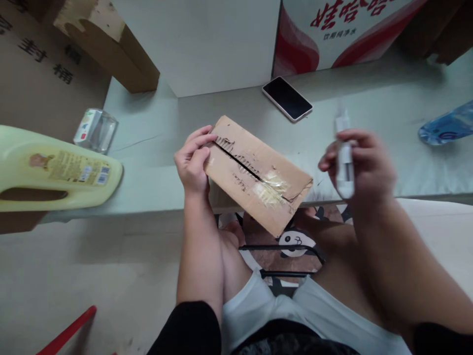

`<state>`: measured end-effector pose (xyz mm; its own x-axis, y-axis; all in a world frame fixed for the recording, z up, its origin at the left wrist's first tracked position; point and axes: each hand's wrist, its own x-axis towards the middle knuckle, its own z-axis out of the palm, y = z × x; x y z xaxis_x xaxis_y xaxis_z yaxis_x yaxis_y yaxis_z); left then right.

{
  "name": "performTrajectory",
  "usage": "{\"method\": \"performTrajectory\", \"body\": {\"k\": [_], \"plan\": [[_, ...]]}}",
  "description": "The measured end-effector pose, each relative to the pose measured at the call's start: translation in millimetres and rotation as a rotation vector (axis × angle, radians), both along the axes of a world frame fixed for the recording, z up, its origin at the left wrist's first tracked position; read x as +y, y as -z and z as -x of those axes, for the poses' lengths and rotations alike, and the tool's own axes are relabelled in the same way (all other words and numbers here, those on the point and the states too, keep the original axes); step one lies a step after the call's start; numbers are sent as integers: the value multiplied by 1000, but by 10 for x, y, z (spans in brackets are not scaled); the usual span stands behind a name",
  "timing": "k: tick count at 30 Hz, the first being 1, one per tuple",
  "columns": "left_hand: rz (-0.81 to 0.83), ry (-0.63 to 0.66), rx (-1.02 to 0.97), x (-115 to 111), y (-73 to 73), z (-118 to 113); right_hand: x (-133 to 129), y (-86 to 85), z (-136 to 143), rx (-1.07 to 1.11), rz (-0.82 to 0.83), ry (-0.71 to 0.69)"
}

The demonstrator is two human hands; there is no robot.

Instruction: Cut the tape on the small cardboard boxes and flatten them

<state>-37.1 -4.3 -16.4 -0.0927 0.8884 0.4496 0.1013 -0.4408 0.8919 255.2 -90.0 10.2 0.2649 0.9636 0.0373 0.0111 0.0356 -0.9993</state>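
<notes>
A small brown cardboard box (236,185) is tilted over the table's front edge, its top marked by a dark slit, torn paper and shiny tape at the right end. My left hand (194,160) grips its left end, thumb on top. Off to the right, apart from the box, my right hand (360,162) is closed around a white utility knife (345,170). The knife points away from me, and its tip is blurred.
Behind the box a phone (287,98) lies on the table (399,162), near large cartons (221,44). A yellow-green jug (59,167) and a clear container (96,130) are left; a blue bottle (447,123) is right.
</notes>
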Motion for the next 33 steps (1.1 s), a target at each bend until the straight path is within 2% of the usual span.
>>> {"method": "performTrajectory", "body": {"k": [3,6,10,12,14,16,18,21,27,33], "plan": [[13,-23,9,-4,0,-15,-135,-293,32,179,-156,66],[46,-45,18,-9,-5,-25,-209,-440,121,247,-165,57],[64,-57,19,-5,-5,-27,-258,-370,319,183,-286,1],[56,-56,24,0,-2,-27,-308,-307,389,24,-313,-41],[47,-58,32,4,0,-27,-369,-284,413,-178,-288,-153],[47,-60,39,5,1,-27,-416,-311,403,-372,-283,-292],[40,-56,38,4,2,-28,-435,-362,384,-504,-313,-368],[20,-39,24,0,4,-32,-427,-407,380,-569,-342,-365],[41,-67,34,3,7,-37,-403,-367,398,-541,-340,-373],[11,-23,8,22,36,-12,-402,-400,409,-640,-398,-366]]}}
